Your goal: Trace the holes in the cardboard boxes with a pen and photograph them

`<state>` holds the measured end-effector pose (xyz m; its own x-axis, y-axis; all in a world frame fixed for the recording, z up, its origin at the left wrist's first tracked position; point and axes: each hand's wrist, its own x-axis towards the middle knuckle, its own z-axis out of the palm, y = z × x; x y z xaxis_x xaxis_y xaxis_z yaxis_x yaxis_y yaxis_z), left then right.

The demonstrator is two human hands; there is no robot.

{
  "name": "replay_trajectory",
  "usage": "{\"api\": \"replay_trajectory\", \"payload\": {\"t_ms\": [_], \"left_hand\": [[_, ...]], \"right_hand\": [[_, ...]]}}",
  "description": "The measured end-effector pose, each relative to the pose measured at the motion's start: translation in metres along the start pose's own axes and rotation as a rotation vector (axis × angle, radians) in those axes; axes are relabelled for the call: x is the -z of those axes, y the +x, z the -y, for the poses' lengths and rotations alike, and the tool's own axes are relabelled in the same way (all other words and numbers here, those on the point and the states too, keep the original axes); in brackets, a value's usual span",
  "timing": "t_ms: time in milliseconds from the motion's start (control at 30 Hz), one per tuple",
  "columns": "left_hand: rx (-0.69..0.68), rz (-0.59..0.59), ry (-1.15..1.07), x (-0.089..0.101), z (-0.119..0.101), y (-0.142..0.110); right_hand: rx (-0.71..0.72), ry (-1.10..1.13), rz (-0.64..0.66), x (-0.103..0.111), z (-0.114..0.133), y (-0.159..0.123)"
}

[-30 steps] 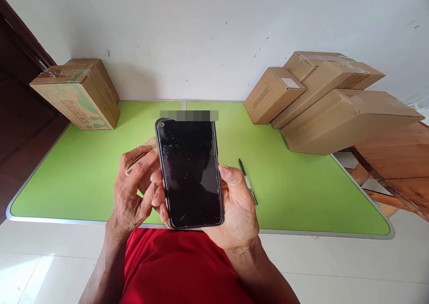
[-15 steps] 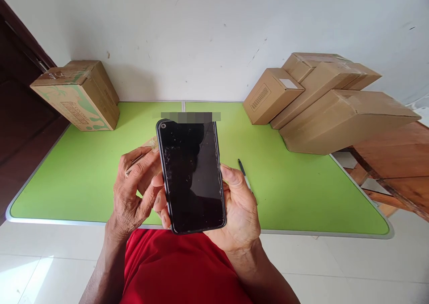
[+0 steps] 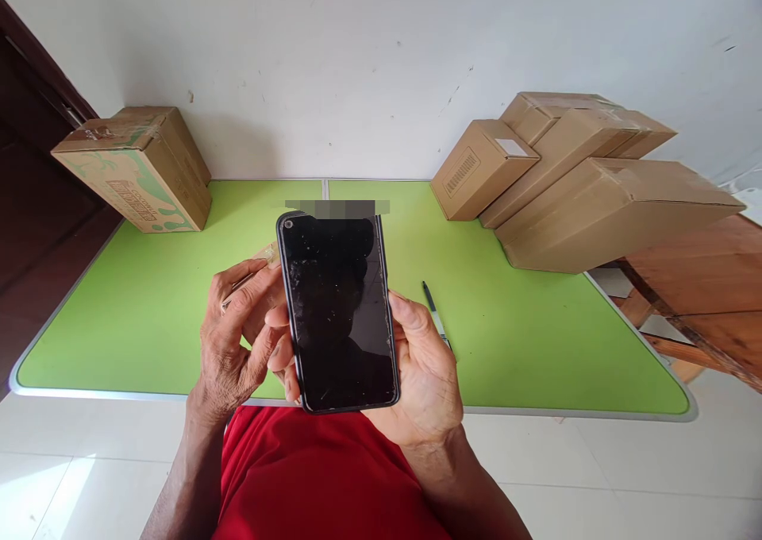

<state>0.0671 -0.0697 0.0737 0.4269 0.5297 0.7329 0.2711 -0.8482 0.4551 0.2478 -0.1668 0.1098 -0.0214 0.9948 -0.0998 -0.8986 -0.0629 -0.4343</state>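
Observation:
A black smartphone point(image 3: 338, 310) with a dark, dusty screen stands upright in front of me, over the near edge of a green table point(image 3: 148, 310). My right hand point(image 3: 425, 369) cradles it from the right and underneath, thumb against its side edge. My left hand point(image 3: 235, 337) is beside the phone's left edge, fingers curled together around a small thin tan piece point(image 3: 267, 254) that pokes out above the fingertips. A pen point(image 3: 437, 318) lies on the table just beyond my right hand.
A printed cardboard box point(image 3: 136, 167) sits at the table's far left corner. Several plain cardboard boxes point(image 3: 595, 190) are stacked at the far right, overhanging the edge. A wooden frame point(image 3: 702, 302) stands to the right. White wall behind, tiled floor below.
The phone tilted slightly to the right half a second ago and has come back upright. Both hands stay in nearly the same place.

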Motion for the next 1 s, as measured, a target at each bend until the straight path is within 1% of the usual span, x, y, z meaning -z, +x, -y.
{"api": "replay_trajectory", "payload": {"t_ms": [200, 367, 533, 667, 767, 867, 933, 1000], "left_hand": [[0.0, -0.002, -0.009, 0.0, 0.0, 0.0], [0.014, -0.031, 0.006, -0.001, 0.003, -0.002], [0.028, -0.024, 0.012, 0.001, 0.007, -0.005], [0.02, -0.029, 0.012, 0.003, 0.005, -0.003], [0.017, -0.023, 0.023, 0.003, 0.003, -0.002], [0.018, -0.037, 0.017, 0.002, 0.004, -0.001], [0.022, -0.049, 0.013, 0.003, 0.004, -0.001], [0.024, -0.058, 0.018, 0.003, 0.005, -0.002]], "right_hand": [[0.042, -0.016, -0.071, -0.001, 0.0, -0.001], [0.037, -0.062, -0.044, -0.011, 0.001, -0.007], [0.048, -0.115, -0.054, -0.023, 0.001, -0.022], [-0.007, -0.128, -0.043, -0.025, 0.0, -0.028], [0.007, -0.121, -0.054, -0.024, -0.001, -0.026], [0.014, -0.089, -0.017, -0.023, -0.002, -0.022], [-0.007, -0.07, 0.029, -0.023, -0.003, -0.02], [-0.031, -0.066, 0.042, -0.023, -0.002, -0.019]]}}
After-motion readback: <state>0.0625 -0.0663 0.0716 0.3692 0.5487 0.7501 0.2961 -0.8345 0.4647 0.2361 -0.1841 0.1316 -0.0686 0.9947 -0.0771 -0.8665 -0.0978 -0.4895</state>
